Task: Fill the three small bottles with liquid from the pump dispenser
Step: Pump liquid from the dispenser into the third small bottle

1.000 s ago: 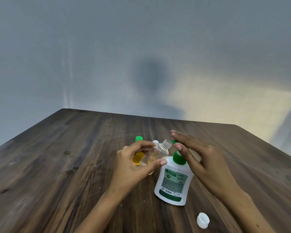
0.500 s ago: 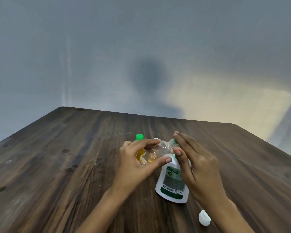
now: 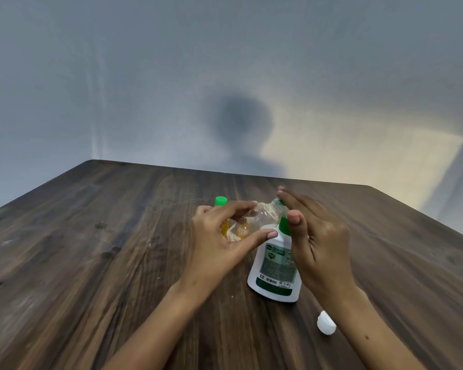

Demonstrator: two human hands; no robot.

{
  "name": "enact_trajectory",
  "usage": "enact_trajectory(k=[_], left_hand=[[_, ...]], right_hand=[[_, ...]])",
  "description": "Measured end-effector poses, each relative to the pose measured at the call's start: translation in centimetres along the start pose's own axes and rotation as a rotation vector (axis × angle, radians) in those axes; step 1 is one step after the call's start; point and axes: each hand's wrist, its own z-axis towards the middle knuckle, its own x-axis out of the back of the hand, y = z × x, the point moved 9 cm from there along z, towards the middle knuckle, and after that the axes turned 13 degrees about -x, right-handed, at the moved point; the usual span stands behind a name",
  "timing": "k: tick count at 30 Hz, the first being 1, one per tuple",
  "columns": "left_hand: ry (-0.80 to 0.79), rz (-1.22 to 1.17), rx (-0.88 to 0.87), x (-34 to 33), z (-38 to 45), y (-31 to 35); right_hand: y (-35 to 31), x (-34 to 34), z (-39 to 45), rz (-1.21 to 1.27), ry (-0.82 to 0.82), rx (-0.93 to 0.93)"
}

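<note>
bottle (image 3: 259, 218) tilted in left grip (image 3: 219, 244)

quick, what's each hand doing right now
Left hand: holds the clear small bottle, tilted toward the pump.
Right hand: open, fingers straight, resting on the dispenser pump.

Dark wood table (image 3: 96, 263); grey wall (image 3: 145, 76), sunlit patch (image 3: 358, 161).

Pump dispenser (image 3: 275, 265) white, green pump; small bottle (image 3: 254, 220) clear; cap (image 3: 325, 323) white; table (image 3: 91, 249) dark woodgrain.
</note>
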Motion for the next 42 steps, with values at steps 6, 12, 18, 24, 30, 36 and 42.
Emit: enact_trajectory(k=[6,12,18,24,30,36,42], left_hand=[[0.053,0.014,-0.048,0.4,-0.1,0.3],[0.076,0.045,-0.067,0.5,-0.2,0.6],[0.065,0.097,-0.122,0.5,-0.5,1.0],[0.094,0.133,-0.164,0.8,-0.6,1.4],[0.061,0.237,-0.247,0.4,-0.8,1.9],[0.059,0.292,-0.277,0.4,-0.7,2.0],[0.07,0.3,-0.275,0.3,-0.9,2.0]], right_hand=[[0.7,-0.4,-0.3,0.02,0.048,-0.049],[0.0,0.0,0.2,0.019,0.032,0.016],[0.7,-0.5,-0.5,0.014,0.047,-0.019],[0.2,-0.2,0.1,0.0,0.051,0.001],[0.3,0.0,-0.1,0.03,0.057,-0.001],[0.4,-0.4,-0.4,0.023,0.085,-0.02],[0.2,-0.2,0.0,0.019,0.04,0.02]])
